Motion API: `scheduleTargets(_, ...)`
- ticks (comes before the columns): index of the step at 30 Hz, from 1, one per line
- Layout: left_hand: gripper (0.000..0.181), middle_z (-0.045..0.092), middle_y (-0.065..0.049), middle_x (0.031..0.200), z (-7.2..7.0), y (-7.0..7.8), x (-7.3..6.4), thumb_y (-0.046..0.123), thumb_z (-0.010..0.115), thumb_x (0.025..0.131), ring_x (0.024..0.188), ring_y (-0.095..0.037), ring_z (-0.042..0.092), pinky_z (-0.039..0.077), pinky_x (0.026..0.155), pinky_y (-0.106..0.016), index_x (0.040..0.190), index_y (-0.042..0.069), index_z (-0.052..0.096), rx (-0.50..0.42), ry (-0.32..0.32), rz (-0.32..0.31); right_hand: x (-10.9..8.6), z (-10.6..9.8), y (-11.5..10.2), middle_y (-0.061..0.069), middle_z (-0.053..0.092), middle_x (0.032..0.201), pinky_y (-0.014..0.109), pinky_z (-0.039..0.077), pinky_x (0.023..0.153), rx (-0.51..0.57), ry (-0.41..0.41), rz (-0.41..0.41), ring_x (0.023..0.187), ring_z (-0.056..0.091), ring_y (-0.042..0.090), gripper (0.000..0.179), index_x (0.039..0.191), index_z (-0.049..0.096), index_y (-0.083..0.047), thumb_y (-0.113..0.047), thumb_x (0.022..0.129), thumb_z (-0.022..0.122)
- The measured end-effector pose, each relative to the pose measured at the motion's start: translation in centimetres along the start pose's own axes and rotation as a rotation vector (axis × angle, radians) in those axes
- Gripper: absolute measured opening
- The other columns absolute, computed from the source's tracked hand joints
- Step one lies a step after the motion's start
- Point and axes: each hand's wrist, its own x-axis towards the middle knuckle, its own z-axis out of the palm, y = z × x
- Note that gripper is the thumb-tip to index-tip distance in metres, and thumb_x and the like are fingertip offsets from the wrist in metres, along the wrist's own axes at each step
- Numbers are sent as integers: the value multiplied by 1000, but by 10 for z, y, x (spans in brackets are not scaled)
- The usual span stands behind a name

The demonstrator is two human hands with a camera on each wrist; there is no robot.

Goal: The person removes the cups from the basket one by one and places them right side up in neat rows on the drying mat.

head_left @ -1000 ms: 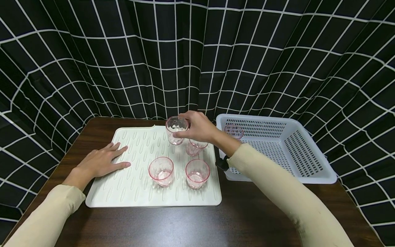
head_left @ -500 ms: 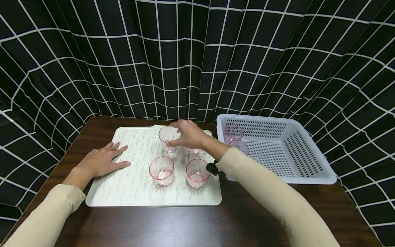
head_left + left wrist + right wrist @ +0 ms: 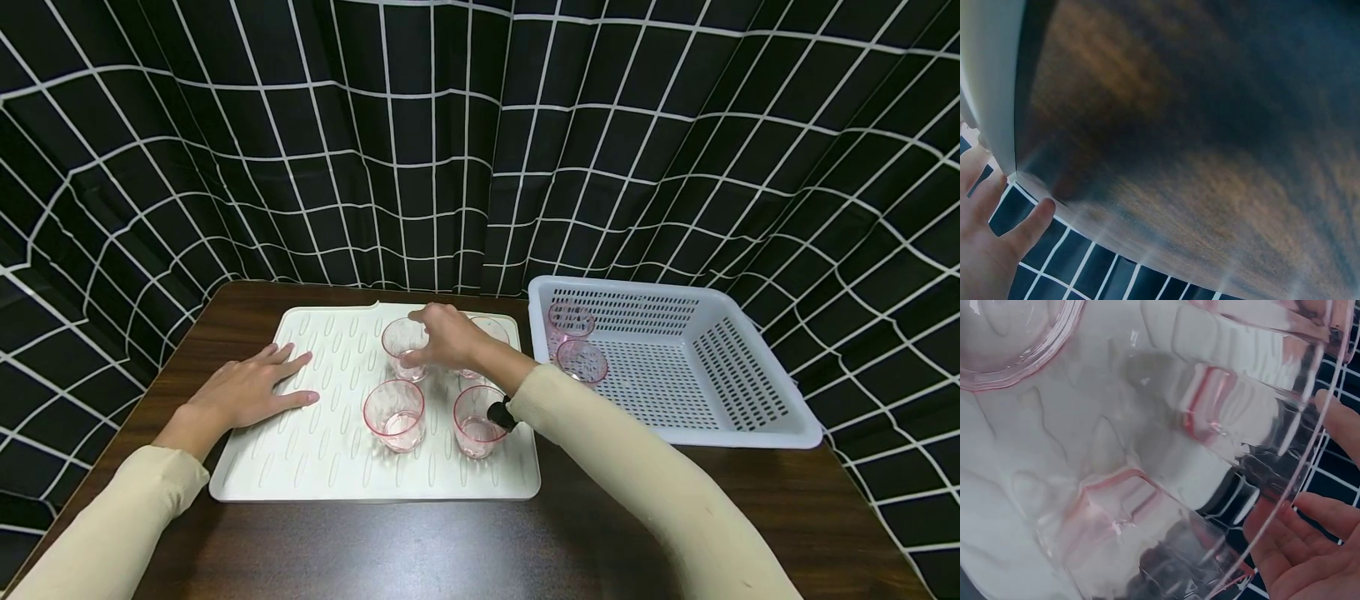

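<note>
In the head view my right hand [image 3: 446, 337] holds a clear pink-rimmed drinking glass [image 3: 403, 340] by its side, thumb and fingers around it. This glass stands upright over the white ridged drying mat [image 3: 322, 467], behind the front-left glass [image 3: 393, 417]. A front-right glass [image 3: 474, 421] is beside that one, and a back-right glass [image 3: 491, 327] is partly hidden by my right hand. My left hand [image 3: 243, 392] rests flat with spread fingers on the mat's left edge. The right wrist view shows my fingers [image 3: 1279, 540] close against see-through glass walls.
To the right, a pale blue-grey perforated basket [image 3: 765, 437] contains two pink-rimmed glasses, a rear one [image 3: 571, 319] and a nearer one [image 3: 582, 360]. A black gridded curtain [image 3: 480, 125] hangs behind the dark wooden table [image 3: 360, 550].
My right hand has moved the glass left and down toward the mat, in line with the front-left glass. The nearer basket glass came into sight from behind my arm. My left hand stays put.
</note>
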Motion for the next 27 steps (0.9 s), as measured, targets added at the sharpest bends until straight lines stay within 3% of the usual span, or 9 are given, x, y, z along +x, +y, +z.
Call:
scheduleTargets(9,91,33,-27,155,-2,1,-1,78,43,89,143,-51,25,30,101,-74,152,12,42,-5,-4,5,-1,-4,-1,13,51,148,34,38,111,-18,-40,7,140,43,24,76,146,47,-1,-38,87,77)
scheduleTargets(15,92,33,-28,155,-2,0,-1,78,42,89,143,-51,26,31,100,-74,152,11,42,0,-5,5,-7,-22,-4,11,49,149,35,39,110,-5,-17,-19,137,45,23,77,149,44,-3,-38,88,76)
scheduleTargets(20,91,33,-27,155,-2,0,-1,78,42,89,142,-51,26,34,99,-72,152,11,42,4,-2,9,-19,-49,0,11,51,147,33,46,103,91,50,-110,124,57,23,74,147,46,-4,-30,86,78)
scheduleTargets(27,91,33,-27,155,-2,1,-2,77,42,90,142,-51,26,33,100,-72,152,11,42,1,-3,9,-45,-81,30,10,47,151,37,38,111,218,115,-253,134,51,25,79,148,45,-6,-23,81,85)
